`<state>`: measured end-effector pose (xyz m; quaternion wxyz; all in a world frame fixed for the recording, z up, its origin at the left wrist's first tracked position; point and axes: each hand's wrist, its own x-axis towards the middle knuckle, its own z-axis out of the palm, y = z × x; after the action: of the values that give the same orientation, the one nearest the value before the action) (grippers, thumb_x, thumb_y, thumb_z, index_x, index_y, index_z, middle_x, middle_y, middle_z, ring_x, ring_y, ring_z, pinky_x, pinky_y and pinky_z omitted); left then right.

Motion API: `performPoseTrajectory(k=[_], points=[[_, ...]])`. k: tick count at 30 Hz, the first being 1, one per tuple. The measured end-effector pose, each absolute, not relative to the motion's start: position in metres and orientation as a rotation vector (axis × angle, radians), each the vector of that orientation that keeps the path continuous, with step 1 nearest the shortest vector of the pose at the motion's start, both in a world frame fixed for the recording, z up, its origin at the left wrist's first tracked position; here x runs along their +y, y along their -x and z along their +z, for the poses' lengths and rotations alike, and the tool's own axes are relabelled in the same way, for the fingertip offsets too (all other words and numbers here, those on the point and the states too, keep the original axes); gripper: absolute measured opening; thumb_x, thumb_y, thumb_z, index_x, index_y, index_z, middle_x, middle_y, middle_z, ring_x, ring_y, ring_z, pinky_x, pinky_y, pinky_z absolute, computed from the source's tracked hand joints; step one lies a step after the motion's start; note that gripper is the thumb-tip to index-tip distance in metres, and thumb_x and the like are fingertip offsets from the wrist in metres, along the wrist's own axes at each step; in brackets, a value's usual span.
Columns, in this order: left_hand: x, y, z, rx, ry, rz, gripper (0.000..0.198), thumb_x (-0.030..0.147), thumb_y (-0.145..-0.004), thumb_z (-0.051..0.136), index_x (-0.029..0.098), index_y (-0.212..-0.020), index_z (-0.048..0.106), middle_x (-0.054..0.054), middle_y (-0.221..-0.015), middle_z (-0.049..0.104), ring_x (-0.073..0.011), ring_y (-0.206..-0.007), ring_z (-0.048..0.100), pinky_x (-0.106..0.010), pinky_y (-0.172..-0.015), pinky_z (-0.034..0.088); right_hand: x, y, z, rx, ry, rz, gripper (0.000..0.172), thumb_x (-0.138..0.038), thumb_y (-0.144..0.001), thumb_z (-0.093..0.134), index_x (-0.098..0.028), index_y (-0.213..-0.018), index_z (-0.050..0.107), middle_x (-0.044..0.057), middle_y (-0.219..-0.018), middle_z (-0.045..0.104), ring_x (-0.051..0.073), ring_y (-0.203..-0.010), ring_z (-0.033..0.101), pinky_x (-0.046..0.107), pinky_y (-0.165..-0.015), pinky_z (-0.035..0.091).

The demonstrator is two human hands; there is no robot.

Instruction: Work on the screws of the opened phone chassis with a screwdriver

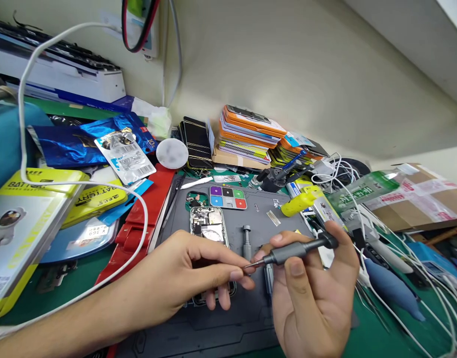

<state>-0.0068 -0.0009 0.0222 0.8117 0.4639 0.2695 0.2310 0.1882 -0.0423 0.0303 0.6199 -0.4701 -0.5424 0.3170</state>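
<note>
Your right hand [314, 293] holds the grey screwdriver [295, 250] just right of the opened phone [208, 221]. Thumb and fingers are closed round the handle, and the shaft lies nearly level with its tip pointing back toward the phone. Your left hand [180, 278] lies over the phone's lower half, thumb and forefinger pinched narrow on the tip; whether a screw sits between them cannot be told. Beyond the phone's top sits a tray of coloured squares [227, 197], and a second driver [247, 241] lies just right of the phone, both on the grey mat [258, 223] under it.
</note>
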Motion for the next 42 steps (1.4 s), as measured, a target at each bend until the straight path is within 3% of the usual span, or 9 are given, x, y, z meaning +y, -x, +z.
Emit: performPoseTrajectory(k=[16,24,35,42], points=[[-0.0023,0.0069,0.0194,0.566,-0.952,0.499,0.028,0.04,-0.097,0.072,0.018,-0.111,0.082,-0.006,-0.106,0.078,-0.0041,-0.065,0.064,-0.013,-0.062,0.05,-0.0425,-0.1891,0.0323,-1.254,1.075,0.849,0.059,-0.017,-0.093,0.049,-0.039,-0.147,0.034,0.001,-0.095,0.066,0.009,-0.083,0.074,0.018,-0.064,0.06],[-0.0033,0.0084,0.0175,0.545,-0.968,0.517,0.026,0.038,-0.098,0.071,0.018,-0.111,0.082,-0.006,-0.105,0.078,-0.0032,-0.063,0.062,-0.012,-0.06,0.048,-0.0465,-0.1838,0.0374,-1.072,1.238,0.842,0.059,-0.027,-0.09,0.059,-0.042,-0.144,0.041,0.001,-0.089,0.065,0.012,-0.088,0.073,0.027,-0.077,0.064],[-0.0015,0.0068,0.0205,0.559,-0.968,0.521,0.025,0.034,-0.098,0.069,0.015,-0.11,0.082,-0.007,-0.103,0.078,-0.0028,-0.06,0.06,-0.012,-0.058,0.047,-0.0422,-0.1864,0.0347,-1.178,1.246,0.731,0.057,-0.027,-0.089,0.063,-0.04,-0.14,0.041,0.0,-0.089,0.068,0.009,-0.081,0.073,0.027,-0.082,0.066],[-0.002,0.0091,0.0227,0.542,-0.949,0.502,0.024,0.033,-0.099,0.069,0.018,-0.112,0.082,-0.006,-0.104,0.079,-0.0025,-0.061,0.06,-0.012,-0.059,0.047,-0.0387,-0.1852,0.036,-1.129,1.249,0.862,0.055,-0.032,-0.089,0.064,-0.039,-0.138,0.041,-0.002,-0.089,0.066,0.008,-0.075,0.071,0.02,-0.069,0.062]])
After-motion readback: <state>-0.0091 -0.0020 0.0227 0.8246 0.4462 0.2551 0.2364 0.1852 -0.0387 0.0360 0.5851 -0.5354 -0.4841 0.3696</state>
